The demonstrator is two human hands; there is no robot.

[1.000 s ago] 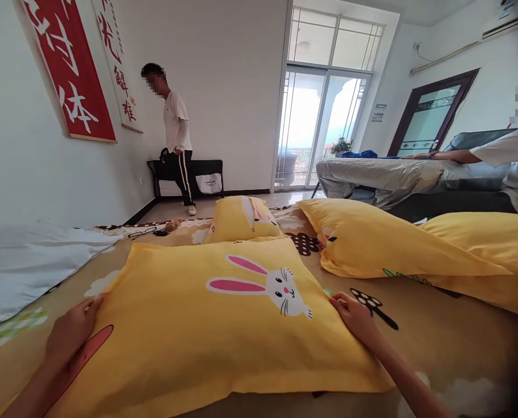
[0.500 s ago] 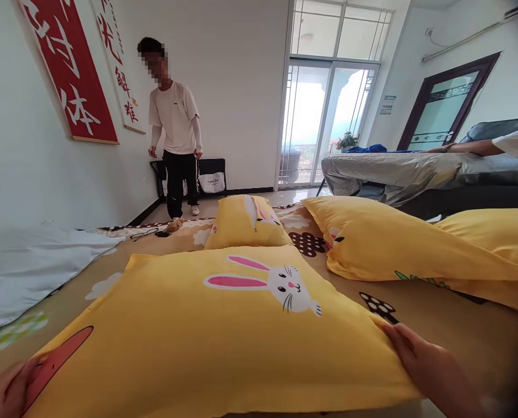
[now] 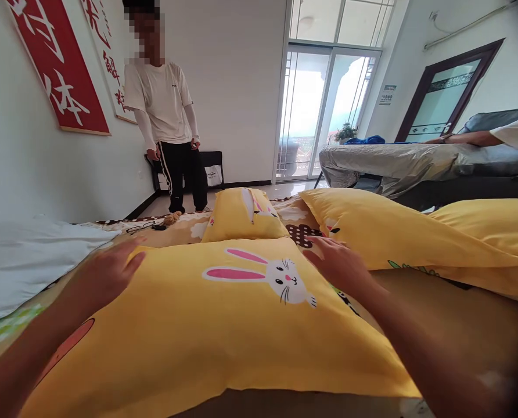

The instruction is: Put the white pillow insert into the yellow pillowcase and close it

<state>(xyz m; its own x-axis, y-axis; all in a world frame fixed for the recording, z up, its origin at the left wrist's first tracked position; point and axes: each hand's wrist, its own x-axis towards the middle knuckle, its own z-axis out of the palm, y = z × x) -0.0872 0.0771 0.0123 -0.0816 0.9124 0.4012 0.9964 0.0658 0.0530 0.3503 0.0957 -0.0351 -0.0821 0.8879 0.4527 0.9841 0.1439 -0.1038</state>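
A large yellow pillow [image 3: 224,325] with a white rabbit print lies flat in front of me on the patterned bedding. Over its far left corner is my left hand [image 3: 111,270], fingers stretched forward, a little blurred, holding nothing. My right hand [image 3: 340,261] reaches to the far right corner with its fingers spread; whether it touches the fabric I cannot tell. Just beyond the far edge lies a smaller yellow pillow [image 3: 233,217] with a partly open zip, white showing through. To the right of my right hand rests another yellow pillow [image 3: 381,226].
One more yellow pillow [image 3: 494,226] lies at the far right, and white cloth [image 3: 32,255] at the left. A person [image 3: 163,110] stands beyond the bedding. Behind on the right is a plastic-covered table [image 3: 385,165] with another person's arm [image 3: 472,138] on it.
Both hands have let go of the large pillow's near left and right sides and moved forward to its far corners. The standing person has come closer.
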